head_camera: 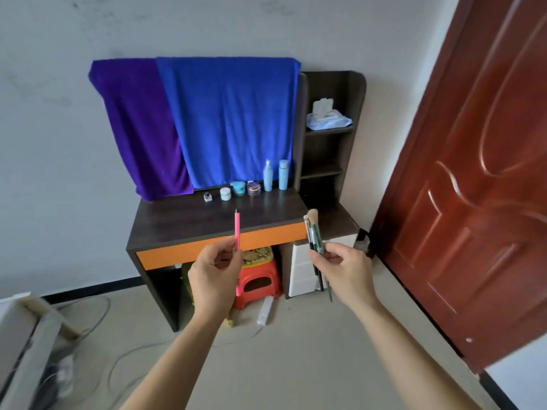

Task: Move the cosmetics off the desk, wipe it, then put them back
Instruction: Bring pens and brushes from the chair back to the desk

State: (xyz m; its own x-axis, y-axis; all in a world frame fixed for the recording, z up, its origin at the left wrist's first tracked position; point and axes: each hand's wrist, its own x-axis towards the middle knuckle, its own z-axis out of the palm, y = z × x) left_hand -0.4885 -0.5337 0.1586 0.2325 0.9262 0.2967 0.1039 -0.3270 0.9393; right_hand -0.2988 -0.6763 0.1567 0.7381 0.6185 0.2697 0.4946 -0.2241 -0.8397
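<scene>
Pink plastic catches the eye first: a slim liner pencil (237, 229) stands upright in the air just in front of the tabletop's (183, 214) front edge. The left grip (214, 273) pinches it low on its shaft between thumb and fingertips. Off the right end of that same edge, the right grip (343, 267) is clenched round a bundle of makeup brushes (313, 232), bristles up and handles poking out below the fist. Bunching the long, thin pieces upright makes sense to me, since carried loose they would roll or scatter.

Along the back of the tabletop runs a tidy row: a small dark bottle (208, 197), a white jar (225, 193), a teal jar (238, 188), a clear jar (253, 187) and a pair of pale blue bottles (268, 177). They sit tucked against a blue towel (231, 119) that hangs over whatever rises behind the tabletop, with a purple towel (139, 128) beside it. Set back like that, they leave the front boards bare.

I cannot tell whether the pencil and brushes are leaving or coming back.

Above the tabletop's right end, a shelf holds a pack of wipes (328, 116), probably there for the wiping. Under the tabletop sits an orange stool (257, 279).
</scene>
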